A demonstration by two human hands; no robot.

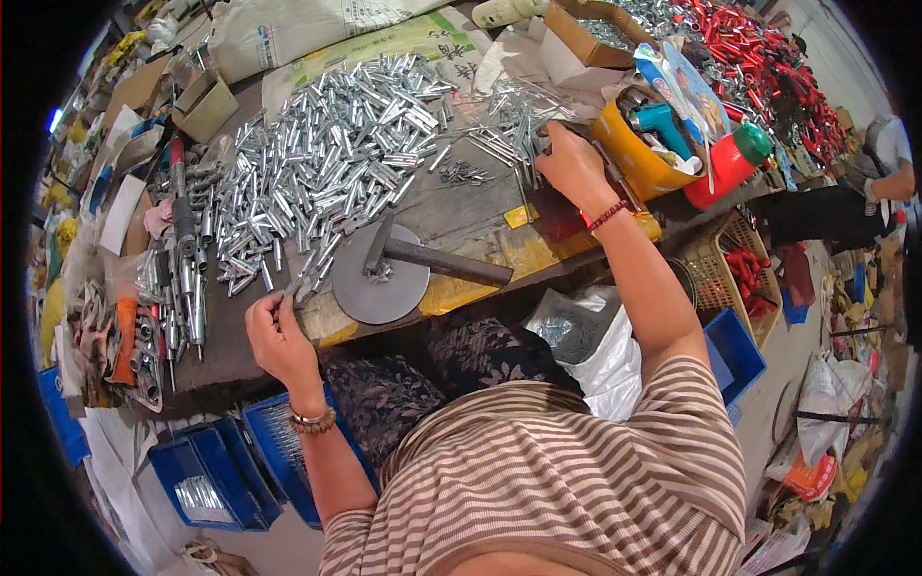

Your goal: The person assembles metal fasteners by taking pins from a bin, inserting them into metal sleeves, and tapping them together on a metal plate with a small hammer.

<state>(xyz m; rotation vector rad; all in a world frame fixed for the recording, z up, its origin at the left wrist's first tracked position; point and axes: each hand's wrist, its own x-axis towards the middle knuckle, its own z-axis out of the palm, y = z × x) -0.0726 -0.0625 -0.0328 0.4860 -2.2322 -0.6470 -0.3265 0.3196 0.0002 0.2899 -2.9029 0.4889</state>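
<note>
My left hand (pixel 280 344) is at the front edge of the workbench, its fingertips pinched together beside the nearest silver tubes. Whether a small piece sits in that pinch I cannot make out. Just right of it lies a round grey metal plate (pixel 370 305), with a hammer (pixel 447 261) resting across it and a few tiny metal bits beside the hammer head. My right hand (pixel 573 171) reaches to the right, fingers curled closed at a heap of thin metal rods (pixel 514 120); its fingertips are partly hidden. A large pile of short silver tubes (pixel 336 144) spreads over the bench.
A yellow container (pixel 634 158) with a teal-handled tool stands by my right hand, next to a red bottle (pixel 715 173) with a green cap. Sockets and tools (pixel 182 259) lie at left. Blue bins (pixel 206 475) sit below. Another person (pixel 879 163) is at far right.
</note>
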